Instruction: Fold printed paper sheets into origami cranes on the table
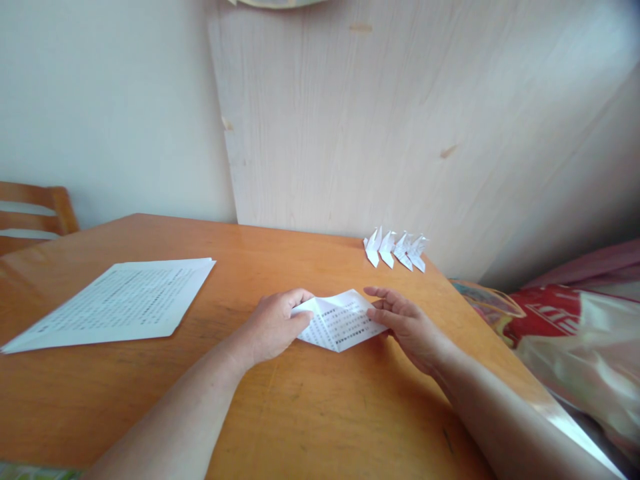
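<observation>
A folded sheet of printed paper [343, 321] is held between my two hands, a little above the wooden table [310, 413]. Creases run across it, and its outline is roughly a diamond. My left hand [277, 325] pinches its left corner, thumb on top and fingers behind. At the right corner, my right hand [400, 323] grips the paper between thumb and fingers, with the index finger raised along the edge. The fingers under the paper are mostly hidden.
A stack of printed sheets [120, 300] lies on the left of the table. Several folded white paper figures [395, 249] stand in a row at the back right edge. A wooden chair [63, 210] is at far left; bags [555, 313] lie beyond the right edge.
</observation>
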